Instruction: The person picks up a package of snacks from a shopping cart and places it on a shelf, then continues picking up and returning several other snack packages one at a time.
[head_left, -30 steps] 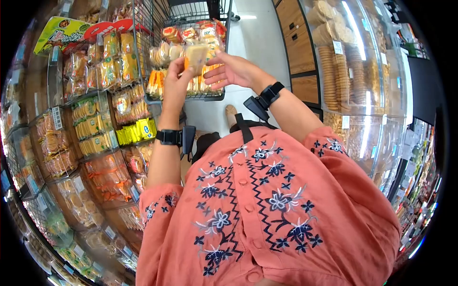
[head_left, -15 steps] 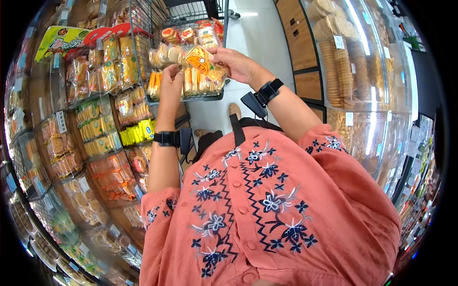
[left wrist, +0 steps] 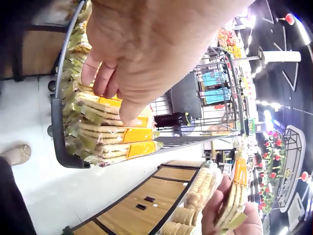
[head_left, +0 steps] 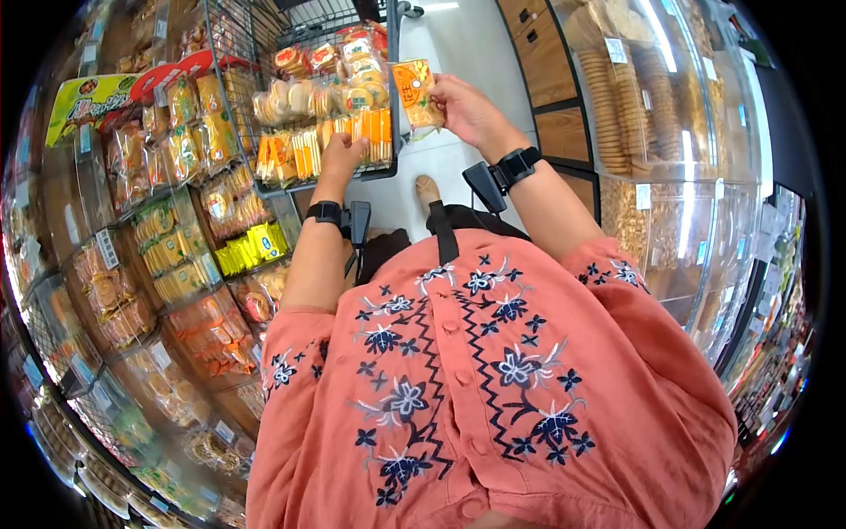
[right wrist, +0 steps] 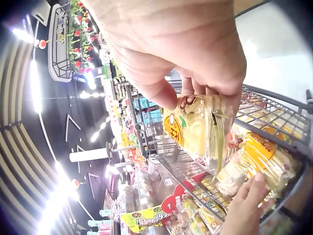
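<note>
My right hand point(head_left: 467, 110) holds a clear packet of biscuits point(head_left: 417, 97) with an orange label, just outside the shopping cart's right edge. Thumb and fingers pinch its side, as the right wrist view shows too. Inside the near end of the wire cart point(left wrist: 58, 129), a row of similar orange-labelled packets point(head_left: 304, 157) stands on edge. Over that row is my left hand point(head_left: 339, 159), its fingertips on the tops of the packets and the thumb apart from the fingers. Part of the row is hidden beneath it.
Round biscuits in clear packs point(head_left: 295, 95) and red-labelled packs point(head_left: 323, 57) lie farther back in the cart. Shelves of bagged snacks point(head_left: 181, 220) run along the left. Clear bins of biscuits point(head_left: 608, 115) and wooden drawers point(head_left: 562, 137) stand on the right.
The packet has passed from my left hand to my right, which has carried it rightward out past the cart's edge. My left hand has moved onto the standing packets.
</note>
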### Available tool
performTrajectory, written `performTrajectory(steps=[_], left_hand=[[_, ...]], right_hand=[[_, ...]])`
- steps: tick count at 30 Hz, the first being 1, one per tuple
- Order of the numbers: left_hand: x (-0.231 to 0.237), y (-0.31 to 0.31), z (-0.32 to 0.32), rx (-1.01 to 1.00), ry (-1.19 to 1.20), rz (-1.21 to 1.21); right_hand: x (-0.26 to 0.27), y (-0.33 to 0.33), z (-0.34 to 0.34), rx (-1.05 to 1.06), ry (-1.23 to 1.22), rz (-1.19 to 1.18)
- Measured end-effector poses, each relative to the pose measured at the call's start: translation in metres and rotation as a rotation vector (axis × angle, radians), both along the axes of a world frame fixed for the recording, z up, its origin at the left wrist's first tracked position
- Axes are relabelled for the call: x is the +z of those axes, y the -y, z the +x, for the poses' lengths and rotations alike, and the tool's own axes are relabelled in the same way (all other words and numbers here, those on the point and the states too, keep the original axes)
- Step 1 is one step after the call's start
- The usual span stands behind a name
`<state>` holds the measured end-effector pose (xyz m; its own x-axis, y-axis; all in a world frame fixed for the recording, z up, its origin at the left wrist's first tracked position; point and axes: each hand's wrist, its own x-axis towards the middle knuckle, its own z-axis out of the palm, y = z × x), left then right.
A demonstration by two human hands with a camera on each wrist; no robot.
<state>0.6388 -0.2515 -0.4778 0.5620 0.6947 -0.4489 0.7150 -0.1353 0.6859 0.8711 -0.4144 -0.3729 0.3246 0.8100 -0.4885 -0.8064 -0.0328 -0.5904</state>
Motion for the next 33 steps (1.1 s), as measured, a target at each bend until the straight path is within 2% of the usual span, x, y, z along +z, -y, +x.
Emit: performTrajectory(steps=[3, 8, 11, 14, 17, 18, 20, 23, 27, 31, 33], left_hand=[[-0.004, -0.001, -0.005, 0.054, -0.009, -0.148], [-0.007, -0.007, -0.011, 0.098, 0.096, -0.181], [-0.003, -0.013, -0.012, 0.128, -0.038, -0.204], [-0.012, -0.011, -0.013, 0.023, -0.031, 0.036], [-0.011, -0.011, -0.02, -0.009, 0.007, 0.058], [-0.008, -0.011, -0.021, 0.107, 0.059, -0.04], [0.015, -0.008, -0.022, 0.334, 0.163, -0.232], [0.062, -0.011, -0.026, 0.385, 0.345, -0.427], [0.132, 0.002, -0.021, 0.449, 0.585, -0.522], [0.15, 0.003, -0.025, 0.466, 0.638, -0.595], [0.161, 0.009, -0.026, 0.439, 0.629, -0.54]], right_hand=[[-0.009, 0.003, 0.001, 0.011, -0.017, 0.0], [0.001, 0.003, -0.004, 0.024, 0.019, -0.06], [0.007, 0.0, -0.009, 0.027, -0.022, -0.036], [0.013, -0.004, -0.016, -0.017, -0.036, -0.029], [-0.002, -0.005, -0.016, 0.053, -0.008, -0.026], [-0.006, -0.004, -0.015, 0.052, 0.004, -0.038], [-0.001, -0.004, -0.018, 0.044, 0.026, -0.055], [-0.005, -0.008, -0.017, 0.16, 0.063, -0.046], [0.016, -0.026, -0.037, 0.078, 0.0, -0.05], [0.017, -0.041, -0.049, 0.095, -0.045, 0.001], [0.014, -0.048, -0.054, 0.12, -0.073, 0.031]])
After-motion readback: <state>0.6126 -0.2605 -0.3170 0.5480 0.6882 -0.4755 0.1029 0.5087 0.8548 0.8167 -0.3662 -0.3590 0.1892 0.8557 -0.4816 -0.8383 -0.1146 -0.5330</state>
